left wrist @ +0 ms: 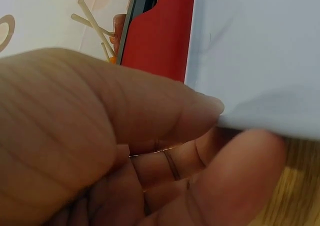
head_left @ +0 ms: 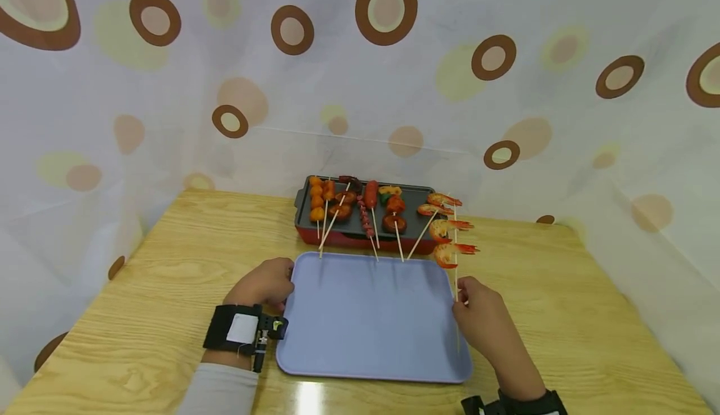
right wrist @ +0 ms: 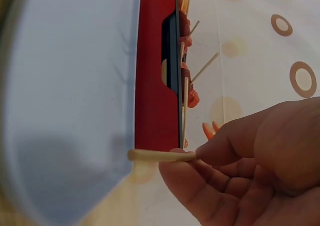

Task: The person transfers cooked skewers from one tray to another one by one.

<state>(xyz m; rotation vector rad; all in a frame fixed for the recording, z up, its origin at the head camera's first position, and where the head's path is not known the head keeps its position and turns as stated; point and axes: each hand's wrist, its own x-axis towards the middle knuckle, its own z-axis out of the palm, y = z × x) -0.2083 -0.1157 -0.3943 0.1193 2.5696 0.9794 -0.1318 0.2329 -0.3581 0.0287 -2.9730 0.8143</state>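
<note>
My left hand [head_left: 270, 284] grips the left edge of a pale blue rectangular tray [head_left: 371, 321]. In the left wrist view, the thumb lies on the tray's rim [left wrist: 250, 126] and a finger is below it. My right hand [head_left: 480, 315] pinches the wooden stick of a shrimp skewer [head_left: 447, 254] between thumb and fingertips. Its orange shrimp point away from me, near the right end of a red tabletop grill [head_left: 312, 235]. The stick's lower end [right wrist: 145, 156] juts past my fingers over the tray's right side.
On the grill's dark plate lie several skewers: orange balls [head_left: 317, 201], brown pieces [head_left: 340, 212], a sausage [head_left: 370, 194], pink pieces [head_left: 364, 218] and another shrimp skewer [head_left: 427, 210]. Some sticks overhang the front edge. Patterned cloth [head_left: 337, 77] hangs behind the wooden table [head_left: 185, 265].
</note>
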